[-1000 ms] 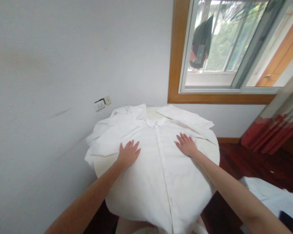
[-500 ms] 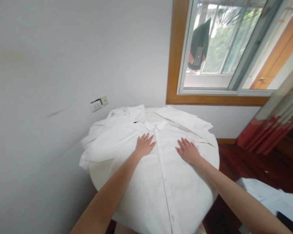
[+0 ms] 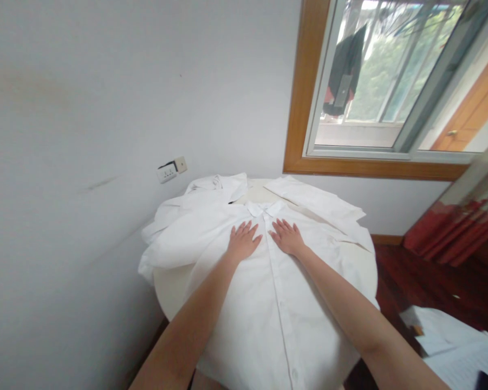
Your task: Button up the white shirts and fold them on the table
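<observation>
A white button-up shirt (image 3: 255, 303) lies front side up, its collar toward the wall and its lower part reaching the near edge of a round, cream-coloured table (image 3: 168, 290). My left hand (image 3: 244, 241) rests flat on the chest, left of the button strip, with fingers spread. Just right of the strip, my right hand (image 3: 286, 236) lies flat too, fingers apart. Both hands are below the collar and hold nothing. One sleeve stretches to the left; at the right, a white sleeve or cloth (image 3: 317, 197) angles across the table.
More bunched white cloth (image 3: 217, 187) lies at the table's back left, near a wall socket (image 3: 167, 173). A wood-framed window (image 3: 373, 168) is at the back right, beside a red and cream curtain (image 3: 438, 230). White papers (image 3: 459, 341) lie at the lower right.
My right hand has slid left across the shirt, closer to the button strip. My left hand stays at about the same place on the chest. The camera view has shifted slightly left.
</observation>
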Action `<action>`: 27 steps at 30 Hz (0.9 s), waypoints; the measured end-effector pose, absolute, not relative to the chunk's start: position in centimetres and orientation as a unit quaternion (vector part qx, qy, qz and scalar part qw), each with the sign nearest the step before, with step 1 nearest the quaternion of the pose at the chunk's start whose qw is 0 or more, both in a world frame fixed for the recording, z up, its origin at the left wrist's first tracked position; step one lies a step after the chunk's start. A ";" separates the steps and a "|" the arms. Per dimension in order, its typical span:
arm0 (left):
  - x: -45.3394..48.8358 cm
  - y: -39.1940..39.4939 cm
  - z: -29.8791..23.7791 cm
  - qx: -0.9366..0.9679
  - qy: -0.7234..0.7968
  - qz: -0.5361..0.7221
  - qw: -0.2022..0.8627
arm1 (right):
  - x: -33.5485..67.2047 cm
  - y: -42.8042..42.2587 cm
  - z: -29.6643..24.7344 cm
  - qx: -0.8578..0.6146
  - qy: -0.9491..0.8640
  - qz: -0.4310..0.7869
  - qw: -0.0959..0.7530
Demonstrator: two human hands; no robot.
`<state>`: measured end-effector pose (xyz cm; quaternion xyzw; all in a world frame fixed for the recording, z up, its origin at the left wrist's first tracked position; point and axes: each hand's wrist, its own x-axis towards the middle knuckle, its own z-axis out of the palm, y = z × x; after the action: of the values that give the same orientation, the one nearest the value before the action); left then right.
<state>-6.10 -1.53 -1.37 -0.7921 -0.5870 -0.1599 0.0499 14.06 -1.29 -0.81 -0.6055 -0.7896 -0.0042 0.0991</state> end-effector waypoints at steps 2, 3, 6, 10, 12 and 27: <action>-7.1 -0.9 -1.5 -0.775 -0.608 -0.160 0.055 | 15.9 -0.7 -0.8 -0.634 -0.769 0.003 0.082; -7.7 -0.6 -1.5 -0.767 -0.619 -0.159 0.059 | 16.9 -0.5 -0.7 -0.648 -0.758 0.005 0.075; -9.1 0.1 -1.6 -0.748 -0.640 -0.157 0.074 | 19.5 0.1 -0.6 -0.681 -0.729 0.007 0.061; -9.6 -0.1 -1.1 -0.728 -0.659 -0.163 0.094 | 21.0 0.4 -0.9 -0.722 -0.688 -0.003 0.068; -9.2 -0.5 -0.5 -0.709 -0.674 -0.172 0.114 | 21.0 0.3 -1.1 -0.734 -0.674 -0.011 0.083; -4.1 0.4 0.7 -0.812 -0.566 -0.113 0.081 | 16.5 -0.3 0.4 -0.573 -0.812 -0.013 0.106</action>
<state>-4.10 0.43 0.74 -0.8123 -0.5664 -0.1128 0.0814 16.49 -0.25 0.43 -0.5733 -0.8123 -0.0130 0.1063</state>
